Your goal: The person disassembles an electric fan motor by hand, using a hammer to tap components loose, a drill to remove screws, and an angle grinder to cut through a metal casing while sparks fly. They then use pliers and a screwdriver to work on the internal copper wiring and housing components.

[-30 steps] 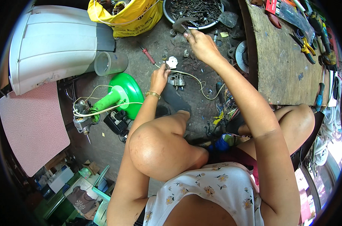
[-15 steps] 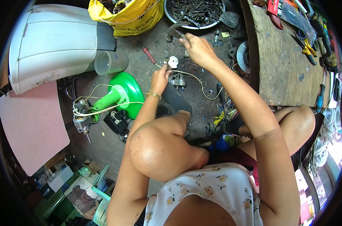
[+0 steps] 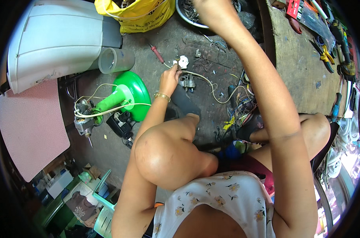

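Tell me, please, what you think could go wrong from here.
The left hand is close to the pale cable, so a movement there might snag it. The metal part lies near both that hand and the dark-covered foot; either might knock it. The loose wires beside the other foot might catch it.

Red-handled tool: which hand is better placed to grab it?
Probably the left hand, nearer the red-handled tool, though apparently pinching a small piece; the right hand is farther, by the basin.
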Demonstrator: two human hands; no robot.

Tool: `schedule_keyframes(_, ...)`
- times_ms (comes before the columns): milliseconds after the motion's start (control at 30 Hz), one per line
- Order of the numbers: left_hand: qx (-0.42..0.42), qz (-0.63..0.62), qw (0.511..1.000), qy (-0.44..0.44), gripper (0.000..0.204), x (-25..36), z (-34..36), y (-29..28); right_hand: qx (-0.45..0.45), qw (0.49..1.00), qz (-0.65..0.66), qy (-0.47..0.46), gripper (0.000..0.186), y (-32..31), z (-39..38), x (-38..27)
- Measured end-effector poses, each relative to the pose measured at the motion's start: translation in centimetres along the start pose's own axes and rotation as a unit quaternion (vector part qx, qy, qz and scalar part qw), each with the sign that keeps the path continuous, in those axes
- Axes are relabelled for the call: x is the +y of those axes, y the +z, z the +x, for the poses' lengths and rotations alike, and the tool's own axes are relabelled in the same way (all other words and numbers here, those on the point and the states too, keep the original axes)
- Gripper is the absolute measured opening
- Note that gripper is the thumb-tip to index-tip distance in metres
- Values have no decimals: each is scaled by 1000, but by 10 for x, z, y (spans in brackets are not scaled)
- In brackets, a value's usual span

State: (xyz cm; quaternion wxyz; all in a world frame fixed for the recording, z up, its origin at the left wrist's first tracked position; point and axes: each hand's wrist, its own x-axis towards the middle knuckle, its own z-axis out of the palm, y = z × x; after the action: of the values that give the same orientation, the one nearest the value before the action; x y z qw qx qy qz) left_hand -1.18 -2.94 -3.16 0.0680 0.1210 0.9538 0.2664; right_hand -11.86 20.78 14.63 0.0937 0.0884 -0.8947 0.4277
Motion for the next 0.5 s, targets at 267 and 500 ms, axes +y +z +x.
schedule_keyframes(267, -23, -24, 999, -26, 14, -6, -1, 7, -121, 977, -26, 173, 37, 40, -74, 26)
schedule_keyframes(500, -24, -26, 998, -53, 16, -14, 3, 5, -101, 984, 2, 149, 38, 27, -55, 19)
